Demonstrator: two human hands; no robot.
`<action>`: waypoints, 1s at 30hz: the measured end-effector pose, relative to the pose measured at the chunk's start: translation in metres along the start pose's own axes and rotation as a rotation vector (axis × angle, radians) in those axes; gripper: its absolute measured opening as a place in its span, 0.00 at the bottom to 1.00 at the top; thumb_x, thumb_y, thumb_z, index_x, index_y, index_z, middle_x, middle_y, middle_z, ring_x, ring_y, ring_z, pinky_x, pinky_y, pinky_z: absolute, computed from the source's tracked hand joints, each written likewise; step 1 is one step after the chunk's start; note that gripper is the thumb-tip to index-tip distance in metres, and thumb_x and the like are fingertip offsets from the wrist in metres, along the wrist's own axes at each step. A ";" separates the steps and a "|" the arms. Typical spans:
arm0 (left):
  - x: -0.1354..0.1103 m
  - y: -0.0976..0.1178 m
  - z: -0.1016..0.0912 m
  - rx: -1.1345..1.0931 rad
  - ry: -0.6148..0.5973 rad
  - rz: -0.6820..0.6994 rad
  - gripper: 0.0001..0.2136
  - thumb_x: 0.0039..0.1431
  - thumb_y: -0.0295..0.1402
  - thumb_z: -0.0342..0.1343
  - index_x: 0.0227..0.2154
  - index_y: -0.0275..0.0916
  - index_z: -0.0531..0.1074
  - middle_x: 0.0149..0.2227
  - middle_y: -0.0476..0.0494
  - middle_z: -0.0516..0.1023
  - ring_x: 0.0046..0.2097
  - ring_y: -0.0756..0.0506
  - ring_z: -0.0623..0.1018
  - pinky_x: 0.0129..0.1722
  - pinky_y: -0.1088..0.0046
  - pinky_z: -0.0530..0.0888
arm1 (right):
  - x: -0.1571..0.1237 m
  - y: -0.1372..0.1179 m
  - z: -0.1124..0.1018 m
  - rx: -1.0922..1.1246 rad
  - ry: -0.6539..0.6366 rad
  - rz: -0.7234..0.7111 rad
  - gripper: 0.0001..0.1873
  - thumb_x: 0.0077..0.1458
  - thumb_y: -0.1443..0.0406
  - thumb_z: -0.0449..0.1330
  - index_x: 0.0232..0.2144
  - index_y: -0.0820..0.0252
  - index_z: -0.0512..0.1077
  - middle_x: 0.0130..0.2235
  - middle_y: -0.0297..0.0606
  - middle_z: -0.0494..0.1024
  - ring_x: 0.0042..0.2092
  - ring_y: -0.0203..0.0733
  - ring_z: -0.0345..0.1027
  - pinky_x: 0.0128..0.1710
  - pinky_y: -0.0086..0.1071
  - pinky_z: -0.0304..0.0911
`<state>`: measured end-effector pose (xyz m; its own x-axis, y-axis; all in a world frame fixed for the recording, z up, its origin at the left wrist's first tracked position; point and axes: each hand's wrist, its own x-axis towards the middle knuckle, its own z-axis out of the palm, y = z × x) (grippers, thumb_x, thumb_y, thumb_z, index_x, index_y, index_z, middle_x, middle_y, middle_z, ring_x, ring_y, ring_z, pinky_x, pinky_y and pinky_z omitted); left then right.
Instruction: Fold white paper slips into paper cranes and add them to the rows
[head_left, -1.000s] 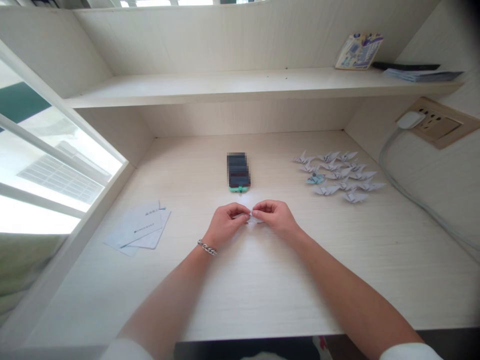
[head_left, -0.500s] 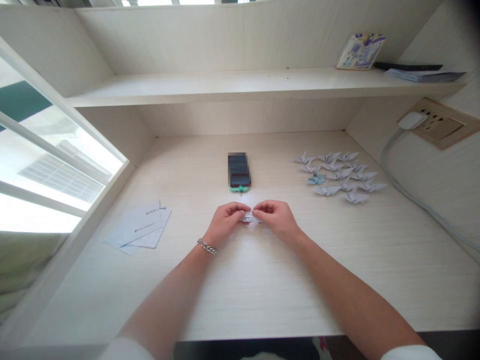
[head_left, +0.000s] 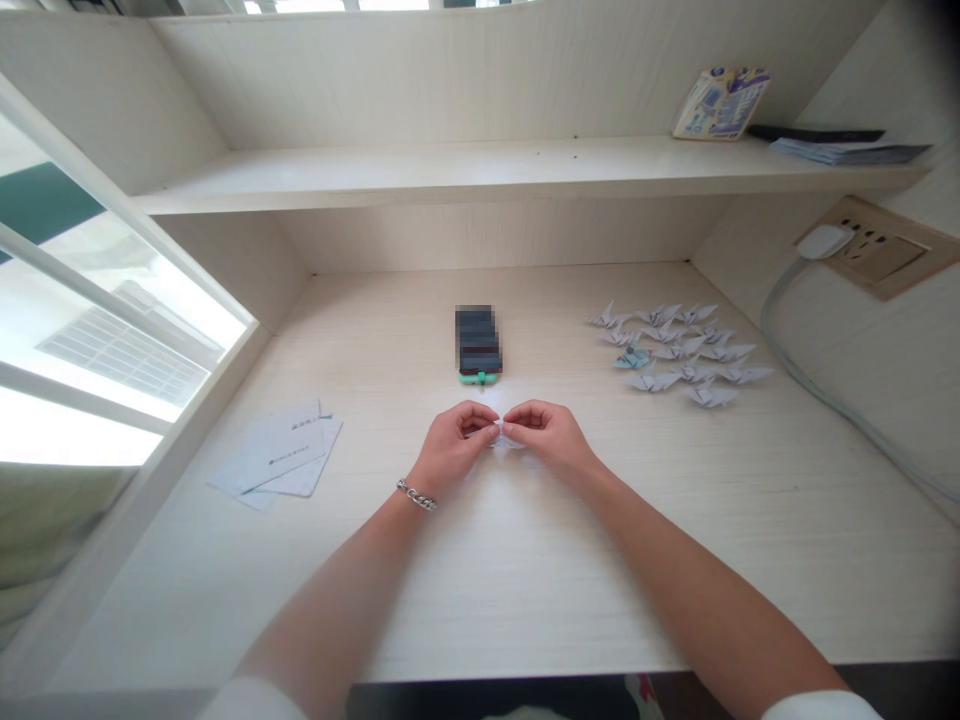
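Between my fingertips is a small piece of folded white paper (head_left: 505, 441), mostly hidden by the fingers. My left hand (head_left: 456, 441), with a silver chain bracelet (head_left: 416, 494) at its wrist, pinches the paper from the left. From the other side my right hand (head_left: 552, 433) grips it between thumb and fingers, the two thumb tips almost meeting. Just beyond the hands lies a phone with a pixelated screen (head_left: 478, 338) and a green lower end. Several folded paper cranes (head_left: 679, 348) sit in rows to the right, one of them bluish (head_left: 633, 357).
Loose printed white sheets (head_left: 289, 455) lie at the left of the desk (head_left: 600, 590). A grey cable (head_left: 832, 410) runs from a wall socket (head_left: 885, 245) down the right side. The shelf (head_left: 420, 170) above holds a colourful packet (head_left: 724, 102) and a stack of papers (head_left: 847, 150).
My fingertips have drawn slightly closer together over the paper, and less of it shows. The phone, cranes and sheets have stayed in place.
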<state>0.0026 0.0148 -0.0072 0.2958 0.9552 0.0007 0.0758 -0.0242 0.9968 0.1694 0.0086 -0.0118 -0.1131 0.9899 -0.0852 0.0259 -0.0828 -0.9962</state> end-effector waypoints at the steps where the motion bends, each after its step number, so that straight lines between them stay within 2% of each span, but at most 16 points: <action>1: 0.000 0.000 0.000 -0.007 -0.003 -0.004 0.09 0.49 0.33 0.58 0.33 0.34 0.70 0.31 0.43 0.75 0.33 0.49 0.75 0.34 0.73 0.73 | 0.000 0.000 0.000 0.001 0.004 -0.003 0.11 0.40 0.61 0.64 0.27 0.61 0.73 0.28 0.37 0.76 0.30 0.38 0.68 0.30 0.31 0.61; 9: 0.001 0.001 -0.004 -0.283 -0.069 -0.104 0.10 0.50 0.28 0.54 0.37 0.34 0.69 0.30 0.45 0.73 0.32 0.49 0.74 0.35 0.68 0.75 | 0.001 -0.002 -0.001 0.015 0.034 -0.018 0.09 0.39 0.62 0.64 0.25 0.61 0.71 0.24 0.33 0.73 0.27 0.35 0.64 0.28 0.30 0.59; 15: 0.000 0.004 -0.003 -0.251 -0.058 -0.079 0.11 0.47 0.27 0.56 0.36 0.34 0.71 0.29 0.45 0.74 0.32 0.49 0.74 0.35 0.68 0.75 | 0.001 -0.001 -0.002 0.032 0.032 -0.010 0.10 0.38 0.62 0.65 0.25 0.60 0.71 0.25 0.33 0.73 0.27 0.36 0.64 0.28 0.30 0.59; 23: 0.000 0.002 -0.004 -0.252 -0.052 -0.073 0.09 0.47 0.25 0.54 0.34 0.33 0.71 0.33 0.43 0.75 0.34 0.48 0.75 0.34 0.68 0.76 | 0.002 0.000 -0.002 0.045 0.025 -0.009 0.11 0.38 0.61 0.65 0.25 0.61 0.70 0.25 0.33 0.73 0.27 0.36 0.64 0.28 0.30 0.59; 27: 0.000 0.002 -0.003 -0.171 -0.046 -0.064 0.10 0.47 0.27 0.55 0.35 0.33 0.71 0.31 0.43 0.75 0.31 0.49 0.75 0.33 0.69 0.76 | 0.002 -0.001 -0.002 0.047 0.018 -0.019 0.11 0.38 0.61 0.65 0.24 0.60 0.70 0.25 0.33 0.73 0.27 0.36 0.64 0.28 0.30 0.59; 30: 0.000 0.003 -0.003 -0.199 -0.039 -0.080 0.10 0.47 0.27 0.54 0.35 0.34 0.71 0.28 0.46 0.74 0.31 0.50 0.74 0.34 0.69 0.76 | 0.002 -0.001 -0.002 0.041 0.022 -0.023 0.11 0.37 0.61 0.65 0.24 0.60 0.70 0.24 0.33 0.72 0.27 0.36 0.64 0.28 0.30 0.59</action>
<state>-0.0002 0.0159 -0.0041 0.3334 0.9395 -0.0783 -0.0879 0.1136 0.9896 0.1709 0.0106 -0.0111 -0.0914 0.9938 -0.0628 -0.0173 -0.0647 -0.9978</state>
